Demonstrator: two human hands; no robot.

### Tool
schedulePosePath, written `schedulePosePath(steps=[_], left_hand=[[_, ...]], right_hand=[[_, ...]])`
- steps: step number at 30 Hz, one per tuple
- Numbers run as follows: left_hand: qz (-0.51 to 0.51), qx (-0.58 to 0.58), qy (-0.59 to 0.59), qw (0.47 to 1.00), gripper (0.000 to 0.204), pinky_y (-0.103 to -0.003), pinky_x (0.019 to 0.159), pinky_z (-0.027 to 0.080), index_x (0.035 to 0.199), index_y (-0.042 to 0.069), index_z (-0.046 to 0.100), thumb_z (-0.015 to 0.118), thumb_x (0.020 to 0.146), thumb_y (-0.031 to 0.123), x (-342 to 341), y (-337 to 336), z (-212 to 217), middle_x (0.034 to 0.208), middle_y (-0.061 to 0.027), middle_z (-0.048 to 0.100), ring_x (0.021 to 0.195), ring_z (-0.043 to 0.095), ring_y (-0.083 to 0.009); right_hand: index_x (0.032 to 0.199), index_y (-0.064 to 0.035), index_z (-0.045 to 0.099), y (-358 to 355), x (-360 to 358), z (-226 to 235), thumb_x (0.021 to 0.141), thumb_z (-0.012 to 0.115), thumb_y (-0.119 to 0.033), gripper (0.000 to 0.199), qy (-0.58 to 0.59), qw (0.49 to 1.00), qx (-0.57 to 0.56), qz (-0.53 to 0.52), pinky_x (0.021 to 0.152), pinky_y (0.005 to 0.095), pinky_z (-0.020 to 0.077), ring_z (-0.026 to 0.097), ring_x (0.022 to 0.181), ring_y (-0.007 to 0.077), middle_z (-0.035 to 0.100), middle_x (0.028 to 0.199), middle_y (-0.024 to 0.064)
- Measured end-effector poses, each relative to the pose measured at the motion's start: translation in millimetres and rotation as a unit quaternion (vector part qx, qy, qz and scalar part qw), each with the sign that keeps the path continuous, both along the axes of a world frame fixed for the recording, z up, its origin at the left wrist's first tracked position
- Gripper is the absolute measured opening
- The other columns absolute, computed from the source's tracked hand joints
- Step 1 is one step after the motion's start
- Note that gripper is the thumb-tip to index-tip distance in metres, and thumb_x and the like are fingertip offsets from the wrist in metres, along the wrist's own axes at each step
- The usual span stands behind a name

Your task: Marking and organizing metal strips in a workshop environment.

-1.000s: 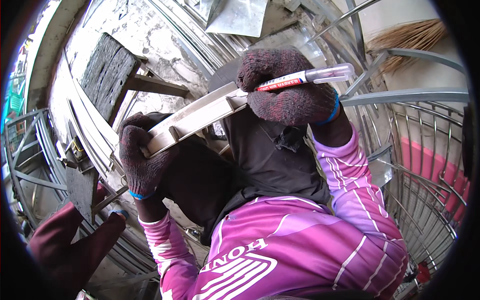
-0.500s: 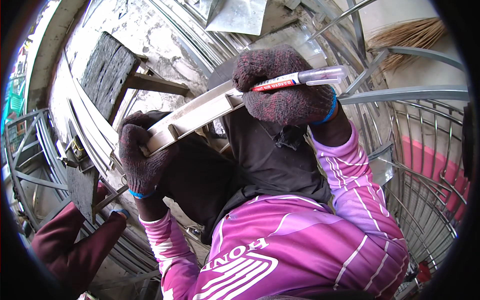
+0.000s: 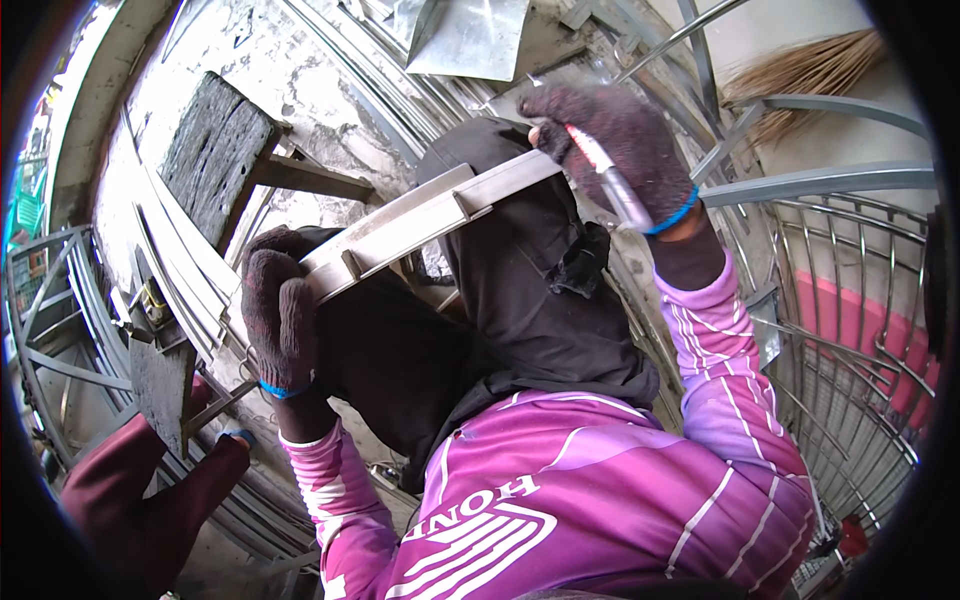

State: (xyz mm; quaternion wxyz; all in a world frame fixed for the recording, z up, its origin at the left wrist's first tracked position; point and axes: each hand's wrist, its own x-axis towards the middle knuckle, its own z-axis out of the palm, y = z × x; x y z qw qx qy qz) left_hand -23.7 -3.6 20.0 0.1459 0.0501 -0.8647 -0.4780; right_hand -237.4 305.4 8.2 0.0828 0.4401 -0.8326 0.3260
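Railing frames (image 3: 860, 330) of curved metal rod fill the right of the frame; red shows behind their bars. A dark wood block (image 3: 215, 150) sits upper left, a folded metal sheet (image 3: 465, 35) top centre, a broom (image 3: 800, 75) upper right. No packages or containers are in view. A pale metal bar (image 3: 420, 225) runs diagonally across the centre. The left hand (image 3: 280, 315), gloved, wraps closed fingers round its lower end. The right hand (image 3: 620, 140), gloved, grips the upper end, fingers curled round a marker (image 3: 610, 180).
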Motion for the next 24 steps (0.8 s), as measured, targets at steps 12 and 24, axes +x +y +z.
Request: schedulePosePath(steps=[12,24], left_hand=[[0.149,-0.235,0.121,0.953,0.065,-0.047,0.102,0.044,0.132,0.004,0.052,0.078,0.072,0.009,-3,15,32,0.125,-0.0193,0.057,0.118,0.055,-0.0379],[0.035,-0.114,0.073,0.990,0.023,-0.036,0.073,0.053,0.112,0.004,0.066,0.067,0.093,0.015,-20,25,113,0.088,-0.0096,0.069,0.081,0.067,-0.0249]], right_hand=[[0.099,-0.0116,0.069,29,-48,54,0.091,0.063,-0.019,0.012,0.194,0.947,-0.026,-0.254,0.066,0.0414,0.0548,0.070,0.077,0.0363,0.071,0.086,0.0142],[0.094,0.0041,0.068,-71,19,171,0.081,0.077,-0.001,0.017,0.323,0.895,-0.306,0.045,0.084,0.0364,0.0566,0.070,0.086,0.0258,0.072,0.090,0.0152]])
